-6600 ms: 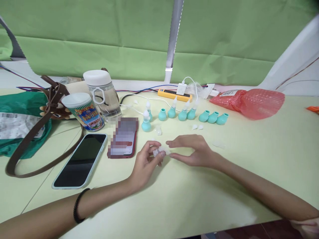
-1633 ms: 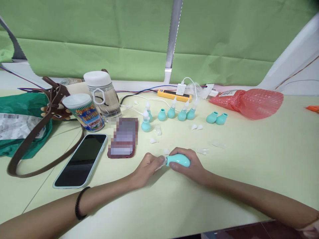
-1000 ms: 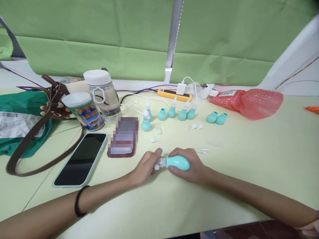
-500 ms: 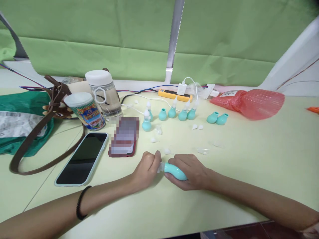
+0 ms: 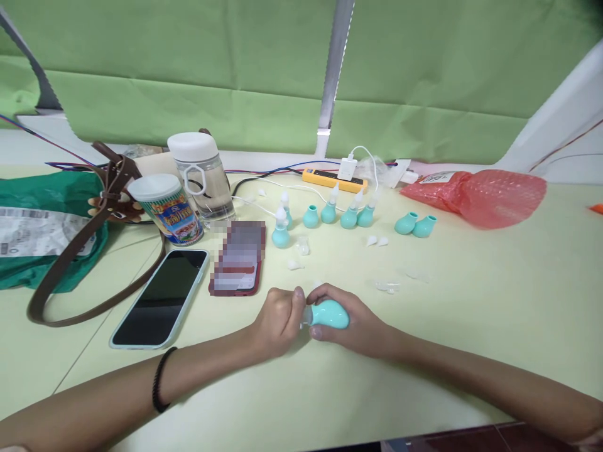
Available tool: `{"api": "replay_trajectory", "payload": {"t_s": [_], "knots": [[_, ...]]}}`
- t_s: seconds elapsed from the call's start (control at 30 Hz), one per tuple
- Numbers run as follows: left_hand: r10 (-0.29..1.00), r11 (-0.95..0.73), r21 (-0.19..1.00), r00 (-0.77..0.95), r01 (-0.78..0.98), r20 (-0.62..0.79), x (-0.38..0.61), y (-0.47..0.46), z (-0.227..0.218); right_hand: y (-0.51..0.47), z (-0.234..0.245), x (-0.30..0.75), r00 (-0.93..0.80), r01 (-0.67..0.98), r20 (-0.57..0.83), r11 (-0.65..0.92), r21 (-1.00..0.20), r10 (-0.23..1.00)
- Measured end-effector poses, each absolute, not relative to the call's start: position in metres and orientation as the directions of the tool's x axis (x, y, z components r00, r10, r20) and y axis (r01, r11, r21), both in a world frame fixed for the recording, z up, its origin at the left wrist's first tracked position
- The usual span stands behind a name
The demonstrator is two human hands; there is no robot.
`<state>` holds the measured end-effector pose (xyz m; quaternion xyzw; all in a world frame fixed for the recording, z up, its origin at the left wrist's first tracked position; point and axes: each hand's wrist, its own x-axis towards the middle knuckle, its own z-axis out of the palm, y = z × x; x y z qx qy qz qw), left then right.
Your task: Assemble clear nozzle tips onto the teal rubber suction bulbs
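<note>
My right hand is wrapped round a turquoise rubber squeeze bulb, its neck pointing left. My left hand is closed round a clear plastic nozzle piece that meets the bulb's neck. Most of that piece is hidden by the fingers. Beyond my hands stand several turquoise bulbs fitted with clear tips, such as the front bulb. A bare bulb is upright among them, and two bare bulbs lean together to the right. Small white tips and clear plastic parts lie loose on the table.
To the left lie a dark-screened phone and a red-cased phone. Behind them stand a snack can and a water bottle, beside a brown strap. A yellow power strip and pink bubble wrap sit at the back.
My right hand's grip has shifted, and the bulb looks rounder and less bent than before. My left hand keeps its pinch on the clear piece. The whole view has shifted slightly.
</note>
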<state>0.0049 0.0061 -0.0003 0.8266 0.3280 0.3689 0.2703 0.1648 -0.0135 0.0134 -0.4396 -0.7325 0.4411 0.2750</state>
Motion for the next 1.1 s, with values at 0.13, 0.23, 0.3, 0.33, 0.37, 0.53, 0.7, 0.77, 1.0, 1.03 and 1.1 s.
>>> {"api": "replay_trajectory", "payload": {"t_s": [0.13, 0.23, 0.3, 0.33, 0.37, 0.53, 0.7, 0.77, 1.0, 1.03, 1.1], "knots": [[0.617, -0.779, 0.468, 0.643, 0.417, 0.453, 0.004, 0.014, 0.005, -0.006, 0.017, 0.168, -0.507, 0.386, -0.117, 0.104, -0.916, 0.854], [0.501, -0.862, 0.337, 0.741, 0.379, 0.447, 0.003, 0.021, 0.011, -0.002, 0.022, 0.171, -0.544, 0.400, -0.225, 0.015, -0.916, 0.808], [0.457, -0.885, 0.314, 0.768, 0.343, 0.449, 0.003, 0.024, 0.015, 0.000, 0.025, 0.172, -0.567, 0.405, -0.341, -0.106, -0.908, 0.750], [0.454, -0.886, 0.322, 0.773, 0.335, 0.443, 0.003, 0.023, 0.017, 0.000, 0.027, 0.172, -0.578, 0.402, -0.380, -0.153, -0.903, 0.722], [0.470, -0.874, 0.349, 0.771, 0.338, 0.429, 0.002, 0.023, 0.019, -0.001, 0.027, 0.172, -0.587, 0.392, -0.392, -0.175, -0.903, 0.709], [0.665, -0.652, 0.685, 0.680, 0.325, 0.309, -0.002, 0.019, 0.029, -0.001, 0.024, 0.169, -0.569, 0.243, -0.293, -0.183, -0.953, 0.768], [0.737, -0.668, 0.561, 0.538, 0.489, 0.409, -0.004, 0.035, 0.035, 0.013, 0.019, 0.180, -0.349, -0.064, -0.019, -0.044, -0.997, 0.937], [0.689, -0.723, 0.302, 0.619, 0.621, 0.377, -0.004, 0.043, 0.032, 0.017, 0.018, 0.184, -0.291, -0.131, 0.048, 0.010, -0.991, 0.955], [0.662, -0.738, -0.069, 0.740, 0.671, 0.117, -0.004, 0.050, 0.013, 0.014, 0.012, 0.185, -0.363, -0.169, 0.071, 0.010, -0.986, 0.929], [0.671, -0.731, -0.046, 0.730, 0.681, 0.132, -0.004, 0.050, 0.012, 0.012, 0.011, 0.184, -0.368, -0.168, 0.069, 0.006, -0.986, 0.927], [0.697, -0.712, 0.085, 0.686, 0.697, 0.209, -0.004, 0.050, 0.014, 0.009, 0.011, 0.182, -0.368, -0.139, 0.047, -0.005, -0.990, 0.929]]}}
